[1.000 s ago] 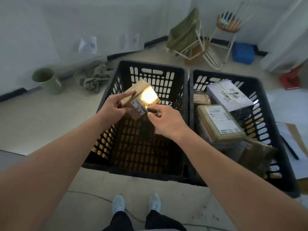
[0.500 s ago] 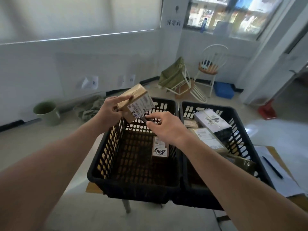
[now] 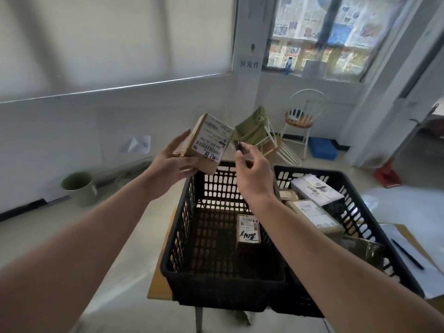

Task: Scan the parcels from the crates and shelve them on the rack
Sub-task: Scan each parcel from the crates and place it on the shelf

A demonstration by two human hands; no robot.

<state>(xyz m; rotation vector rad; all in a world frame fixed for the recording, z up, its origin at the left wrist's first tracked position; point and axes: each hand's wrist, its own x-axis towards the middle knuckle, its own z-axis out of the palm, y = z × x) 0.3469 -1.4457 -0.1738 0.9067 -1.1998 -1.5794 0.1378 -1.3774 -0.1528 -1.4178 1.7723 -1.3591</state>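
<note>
My left hand (image 3: 171,165) grips a small brown cardboard parcel (image 3: 208,143) with a white barcode label, held up above the left black crate (image 3: 192,248). My right hand (image 3: 252,171) pinches a small dark scanner (image 3: 239,147) just right of the parcel, a short gap apart from it. One labelled parcel (image 3: 248,230) lies on the left crate's floor. The right black crate (image 3: 355,188) holds several parcels, among them a white box (image 3: 317,189) and a flat brown one (image 3: 314,216).
The crates stand on a wooden table (image 3: 158,280). Papers with a pen (image 3: 406,253) lie at the right. A green bucket (image 3: 78,187), a folded green chair (image 3: 254,131), a white stool (image 3: 301,118), a blue box (image 3: 322,147) and a red dustpan (image 3: 386,175) sit on the floor behind.
My head has tilted up from the crates toward the wall and window. Both hands have risen, the scanner's light on the label has gone out, and the right hand has drawn slightly away from the parcel.
</note>
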